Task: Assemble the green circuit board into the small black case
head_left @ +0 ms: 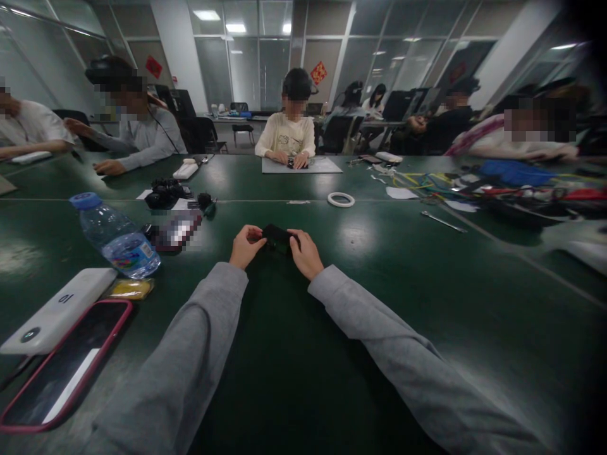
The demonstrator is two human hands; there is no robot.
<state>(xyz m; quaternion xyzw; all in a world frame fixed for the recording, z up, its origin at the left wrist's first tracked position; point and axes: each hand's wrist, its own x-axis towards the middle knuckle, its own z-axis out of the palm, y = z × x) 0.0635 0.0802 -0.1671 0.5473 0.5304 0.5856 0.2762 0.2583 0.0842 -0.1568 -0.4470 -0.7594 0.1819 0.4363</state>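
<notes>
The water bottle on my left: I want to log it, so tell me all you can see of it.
The water bottle is clear plastic with a light blue cap, which is on, and a colourful label round its lower half. It lies tilted on the green table, cap pointing away to the left. Its base end is close by a yellow packet and a white power bank. Neither hand touches it.
</notes>
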